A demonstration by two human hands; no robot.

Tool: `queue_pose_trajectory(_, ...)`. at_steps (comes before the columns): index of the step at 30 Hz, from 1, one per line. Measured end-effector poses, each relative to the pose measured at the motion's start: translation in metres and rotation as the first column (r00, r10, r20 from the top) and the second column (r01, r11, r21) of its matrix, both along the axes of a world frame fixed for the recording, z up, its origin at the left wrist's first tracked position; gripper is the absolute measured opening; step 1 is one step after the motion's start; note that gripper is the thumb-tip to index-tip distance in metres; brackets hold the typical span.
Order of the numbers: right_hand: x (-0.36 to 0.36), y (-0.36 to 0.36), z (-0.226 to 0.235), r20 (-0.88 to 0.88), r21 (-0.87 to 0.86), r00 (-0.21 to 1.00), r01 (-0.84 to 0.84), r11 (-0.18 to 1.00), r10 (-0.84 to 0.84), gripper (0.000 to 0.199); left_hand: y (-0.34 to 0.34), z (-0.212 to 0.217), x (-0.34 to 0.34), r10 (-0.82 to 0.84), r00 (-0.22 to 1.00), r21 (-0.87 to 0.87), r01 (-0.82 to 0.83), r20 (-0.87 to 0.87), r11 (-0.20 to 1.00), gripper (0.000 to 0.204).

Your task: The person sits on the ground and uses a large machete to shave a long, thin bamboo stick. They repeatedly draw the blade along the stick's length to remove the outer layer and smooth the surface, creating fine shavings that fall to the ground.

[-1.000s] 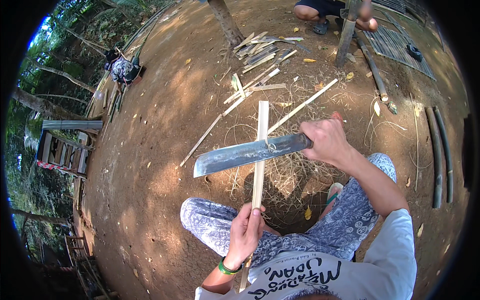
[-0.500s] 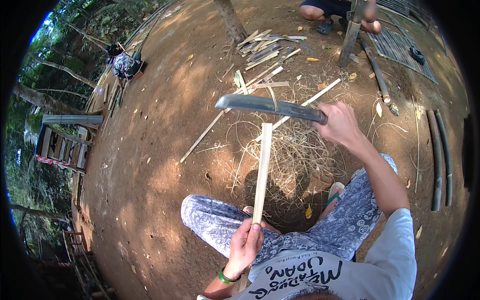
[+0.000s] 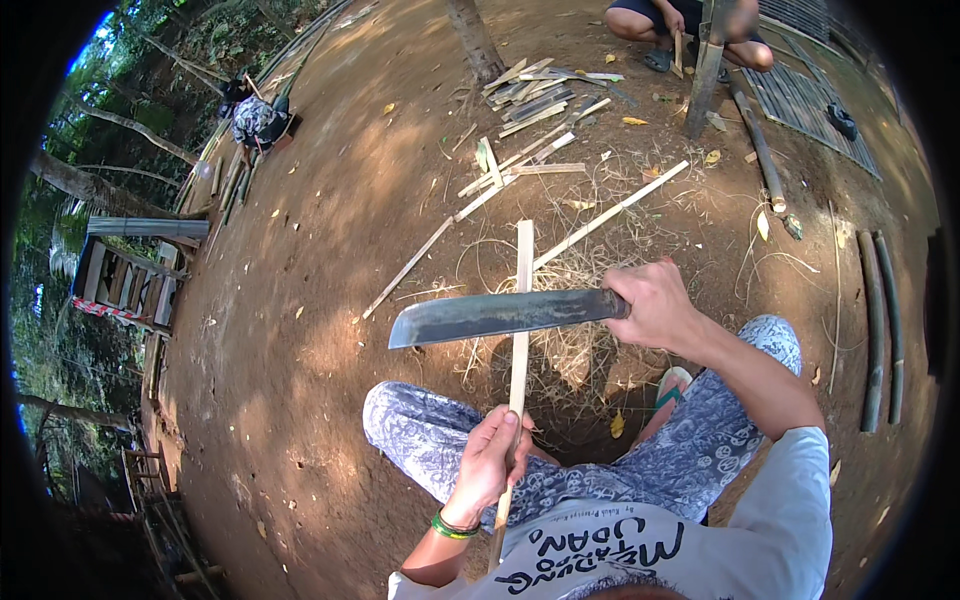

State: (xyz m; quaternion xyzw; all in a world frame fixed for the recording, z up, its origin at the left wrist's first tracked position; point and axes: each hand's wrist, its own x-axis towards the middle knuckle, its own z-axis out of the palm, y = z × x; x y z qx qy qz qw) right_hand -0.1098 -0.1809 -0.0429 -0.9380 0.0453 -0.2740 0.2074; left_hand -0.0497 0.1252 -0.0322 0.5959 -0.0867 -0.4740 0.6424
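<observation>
My left hand [image 3: 493,455] is closed around the lower part of a long, pale bamboo strip [image 3: 519,375], which points away from me above my lap. In my right hand [image 3: 655,303] is the handle of a machete [image 3: 470,317], its broad dark blade stretching leftward. The blade crosses over the strip around its upper half; I cannot tell whether it touches. Beyond and below the blade, a heap of thin curled shavings [image 3: 590,350] lies on the ground between my feet.
Split bamboo pieces [image 3: 535,95] are piled by a tree trunk [image 3: 473,40], with loose strips nearer me. Another person [image 3: 690,25] squats behind a post [image 3: 705,80]; a second [image 3: 258,122] is at far left. Dark poles [image 3: 872,330] lie at right.
The machete has come down toward me, from beyond the strip's end to across its upper half. My left hand has shifted slightly forward along with the strip.
</observation>
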Motion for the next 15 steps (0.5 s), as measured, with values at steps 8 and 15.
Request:
queue_pose_trajectory(8,0.0,0.018,-0.01,-0.127,-0.047,0.98,-0.162,0.986,0.155,0.018,-0.018,0.005,0.007,-0.044,0.989,-0.123,0.026,-0.143,0.992,0.041)
queue_pose_trajectory(15,-0.001,0.025,-0.004,-0.044,-0.026,0.983,-0.179,0.984,0.178,0.02,-0.023,0.0,0.014,-0.133,0.95,-0.194,0.079,-0.283,0.978,0.047)
